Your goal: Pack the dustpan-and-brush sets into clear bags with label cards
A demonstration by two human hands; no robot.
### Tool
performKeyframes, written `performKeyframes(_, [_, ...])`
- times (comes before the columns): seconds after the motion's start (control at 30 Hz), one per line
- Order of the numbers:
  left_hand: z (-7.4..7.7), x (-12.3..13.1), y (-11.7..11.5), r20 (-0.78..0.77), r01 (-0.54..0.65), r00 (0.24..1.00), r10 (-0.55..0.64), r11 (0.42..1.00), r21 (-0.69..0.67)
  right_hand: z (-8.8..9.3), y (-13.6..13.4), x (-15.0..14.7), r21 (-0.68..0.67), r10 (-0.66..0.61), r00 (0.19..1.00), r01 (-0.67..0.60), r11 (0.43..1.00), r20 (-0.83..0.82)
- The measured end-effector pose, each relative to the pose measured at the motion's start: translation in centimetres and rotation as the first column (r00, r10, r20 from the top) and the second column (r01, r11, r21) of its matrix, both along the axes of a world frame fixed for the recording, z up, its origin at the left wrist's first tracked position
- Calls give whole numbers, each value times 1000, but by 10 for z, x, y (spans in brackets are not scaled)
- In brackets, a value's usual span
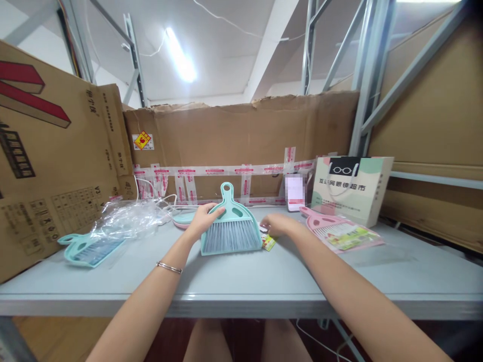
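My left hand (206,219) grips the left side of a mint-green dustpan with a grey-blue-bristled brush (230,235) nested in it. The set stands tilted up on the shelf, its handle with the hanging hole pointing upward. Just right of it, my right hand (278,225) has its fingers curled down onto a small yellow and white printed card (268,242); the fingertips are partly hidden. Close to that hand on the right lies a pink dustpan and brush set (337,230) with a green and yellow card on it. Behind my left hand, more pans (183,217) in mint and pink lie stacked.
Another mint dustpan set (92,249) lies at the left beside crumpled clear plastic bags (132,218). A phone (295,193) leans upright at the back, near a paper gift bag (349,193). Cardboard boxes (226,136) enclose the grey metal shelf (241,281).
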State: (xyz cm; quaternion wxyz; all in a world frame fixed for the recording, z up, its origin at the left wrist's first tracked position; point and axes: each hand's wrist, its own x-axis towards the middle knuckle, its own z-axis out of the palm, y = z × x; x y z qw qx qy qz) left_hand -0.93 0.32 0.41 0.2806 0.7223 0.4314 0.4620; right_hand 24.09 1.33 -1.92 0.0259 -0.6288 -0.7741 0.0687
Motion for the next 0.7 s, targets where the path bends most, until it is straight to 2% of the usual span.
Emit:
performKeyframes(0.13, [-1, 0, 1, 13, 9, 1000, -9, 1000, -20, -3, 11, 8, 190, -42, 993, 63, 980, -110])
performKeyframes(0.2, [-1, -1, 1, 28, 11, 1000, -10, 998, -59, 1, 15, 12, 286, -61, 956, 147, 947, -286])
performKeyframes(0.23, [-2, -1, 1, 44, 16, 999, -13, 996, -86, 5, 16, 14, 308, -63, 907, 205, 929, -416])
performKeyframes(0.27, [-2, -2, 2, 69, 25, 997, -17, 993, -120, 9, 16, 15, 305, -46, 829, 256, 917, -558])
performKeyframes(0.33, [-3, -3, 2, 141, 58, 990, -24, 970, -237, 18, 12, 16, 248, 38, 585, 285, 926, -810])
performKeyframes(0.37, [-4, -3, 3, 181, 91, 983, -34, 945, -314, 23, 9, 16, 219, 95, 444, 239, 946, -891])
performKeyframes(0.43, [-5, -3, 3, 264, 174, 963, -55, 874, -454, 32, 0, 16, 210, 193, 205, 66, 976, -960])
performKeyframes(0.47, [-5, -3, 3, 303, 209, 951, -58, 842, -497, 35, -5, 15, 219, 221, 127, -29, 975, -967])
performKeyframes(0.5, [-5, -2, 3, 341, 232, 939, -50, 822, -520, 38, -11, 14, 227, 238, 86, -119, 966, -967])
performKeyframes(0.53, [-6, -1, 4, 379, 241, 925, -27, 812, -531, 39, -16, 11, 233, 253, 82, -201, 951, -964])
performKeyframes(0.57, [-6, 1, 4, 414, 241, 910, 4, 808, -537, 40, -20, 6, 231, 270, 117, -270, 935, -956])
performKeyframes(0.6, [-7, 3, 4, 445, 239, 895, 34, 807, -541, 38, -24, -1, 226, 296, 188, -322, 919, -937])
performKeyframes(0.7, [-10, 9, 4, 522, 248, 851, 55, 834, -493, 27, -33, -33, 253, 424, 518, -369, 894, -743])
